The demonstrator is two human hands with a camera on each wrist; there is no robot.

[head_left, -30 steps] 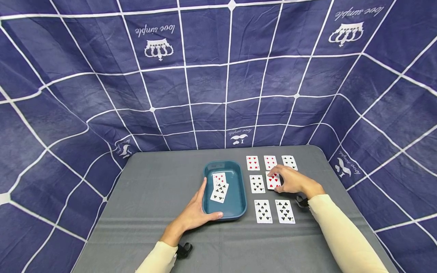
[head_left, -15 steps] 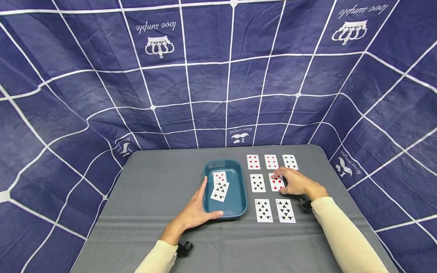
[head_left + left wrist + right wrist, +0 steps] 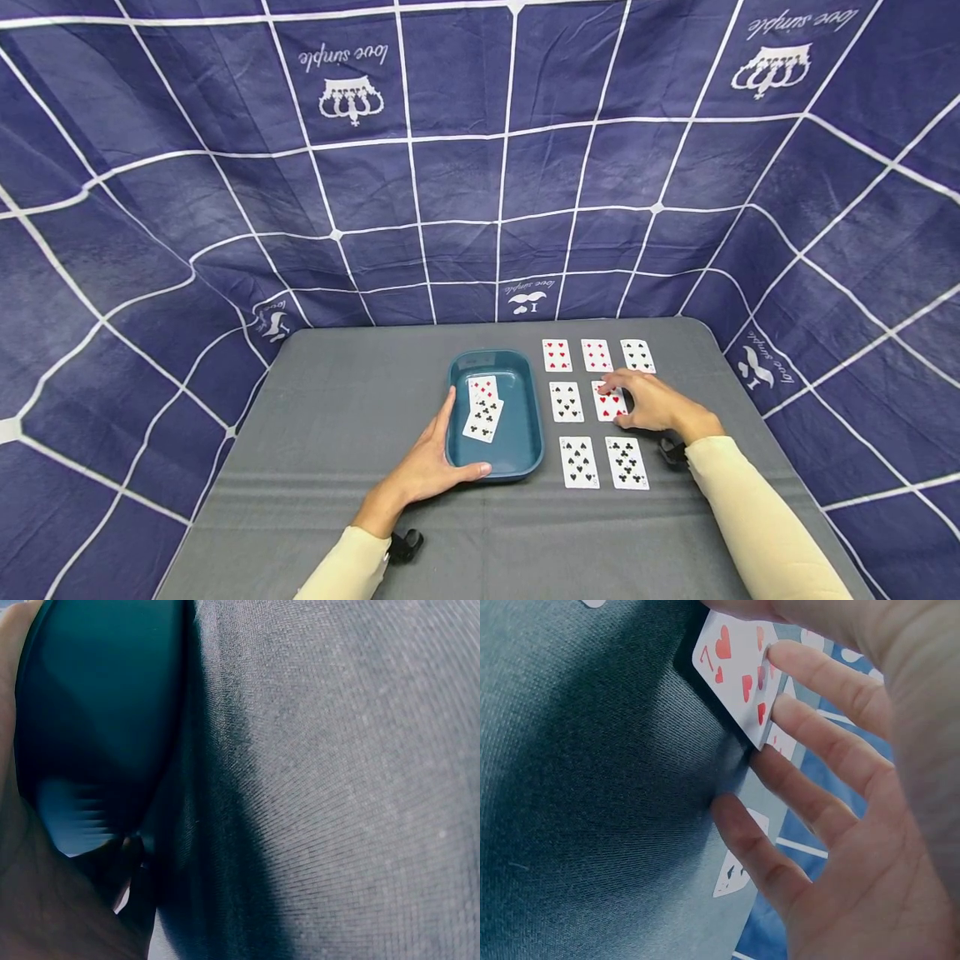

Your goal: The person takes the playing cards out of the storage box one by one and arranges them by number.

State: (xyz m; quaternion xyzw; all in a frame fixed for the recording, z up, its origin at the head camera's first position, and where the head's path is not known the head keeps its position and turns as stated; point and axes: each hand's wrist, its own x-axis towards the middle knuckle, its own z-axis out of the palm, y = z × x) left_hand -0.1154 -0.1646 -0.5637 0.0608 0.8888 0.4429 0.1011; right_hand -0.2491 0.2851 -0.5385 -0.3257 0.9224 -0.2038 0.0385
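Pinching the seven of hearts (image 3: 735,671) between thumb and fingers (image 3: 829,742), your right hand (image 3: 654,404) is spanning the card with a gap about as wide as the card itself; whether the card is resting fully on the worktop (image 3: 360,400), you cannot tell. Your left hand (image 3: 431,462) is holding the blue tray (image 3: 513,454) at its near left corner, fingers lying along the left wall and thumb resting on the near rim. Inside, a clubs card (image 3: 483,423) is overlapping a diamonds card (image 3: 482,387). To the right of the tray, a black-suited card (image 3: 566,402) is lying just left of your seven. Two black cards (image 3: 579,462) are lying nearer you, and three far cards (image 3: 557,356) are forming a row behind. Blue fabric (image 3: 457,183) is hanging beyond.
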